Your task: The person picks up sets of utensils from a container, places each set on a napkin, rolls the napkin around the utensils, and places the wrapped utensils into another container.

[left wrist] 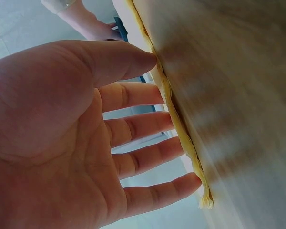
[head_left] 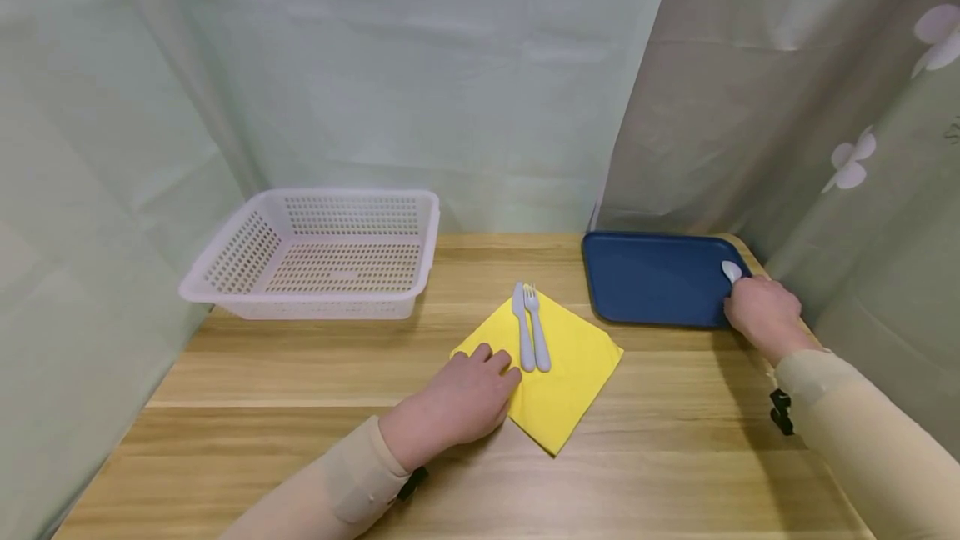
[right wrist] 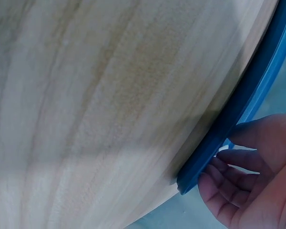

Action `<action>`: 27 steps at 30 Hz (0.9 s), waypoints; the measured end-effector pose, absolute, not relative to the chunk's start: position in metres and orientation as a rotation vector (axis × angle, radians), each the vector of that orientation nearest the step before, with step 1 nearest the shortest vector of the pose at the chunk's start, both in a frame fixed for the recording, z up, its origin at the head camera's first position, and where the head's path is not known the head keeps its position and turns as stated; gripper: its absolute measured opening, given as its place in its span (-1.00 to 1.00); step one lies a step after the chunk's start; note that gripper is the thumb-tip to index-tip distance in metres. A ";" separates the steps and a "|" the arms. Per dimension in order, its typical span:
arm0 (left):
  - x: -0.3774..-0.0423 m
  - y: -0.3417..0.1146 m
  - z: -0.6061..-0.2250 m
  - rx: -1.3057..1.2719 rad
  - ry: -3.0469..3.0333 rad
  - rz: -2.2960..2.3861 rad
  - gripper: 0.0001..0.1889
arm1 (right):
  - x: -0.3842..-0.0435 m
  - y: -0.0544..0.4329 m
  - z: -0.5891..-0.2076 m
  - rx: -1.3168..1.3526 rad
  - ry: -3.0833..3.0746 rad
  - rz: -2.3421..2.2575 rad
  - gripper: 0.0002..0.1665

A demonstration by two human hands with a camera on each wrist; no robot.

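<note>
My left hand rests its fingertips on the left corner of a folded yellow napkin. In the left wrist view the fingers are spread, touching along the napkin's edge. On the napkin, a light grey knife and a matching fork lie side by side, tips toward the back. Over at the right, my right hand pinches a light grey spoon at the right end of a dark blue tray. The spoon's bowl shows beyond the fingers, while its handle is mostly hidden by the hand.
A white perforated plastic basket stands at the back left of the wooden table. Pale curtains hang behind the table and along both sides. The blue tray sits close to the table's right edge.
</note>
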State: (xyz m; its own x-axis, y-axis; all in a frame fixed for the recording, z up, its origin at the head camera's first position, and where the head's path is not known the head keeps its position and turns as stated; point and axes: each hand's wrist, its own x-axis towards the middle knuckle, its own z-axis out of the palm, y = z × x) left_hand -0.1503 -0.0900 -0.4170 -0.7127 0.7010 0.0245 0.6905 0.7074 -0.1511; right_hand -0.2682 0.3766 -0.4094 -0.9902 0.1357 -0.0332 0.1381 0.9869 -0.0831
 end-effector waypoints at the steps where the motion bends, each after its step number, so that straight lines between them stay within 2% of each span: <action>1: -0.150 -0.090 -0.417 -1.153 -2.830 0.201 -0.84 | -0.268 0.376 -0.409 0.221 3.102 -0.136 -0.52; 10: -0.150 -0.088 -0.416 -1.146 -2.857 0.223 -0.83 | -0.271 0.374 -0.406 0.285 3.076 -0.140 -0.52; 27: -0.149 -0.089 -0.416 -1.150 -2.833 0.230 -0.83 | -0.271 0.374 -0.407 0.107 3.108 -0.102 -0.64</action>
State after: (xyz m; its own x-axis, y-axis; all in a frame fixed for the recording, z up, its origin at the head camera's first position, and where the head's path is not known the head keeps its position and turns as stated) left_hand -0.1492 -0.0886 -0.4160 -0.7163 0.6976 0.0135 0.6864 0.7080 -0.1665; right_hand -0.2706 0.3742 -0.4067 -0.9972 0.0674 -0.0319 0.0694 0.9955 -0.0642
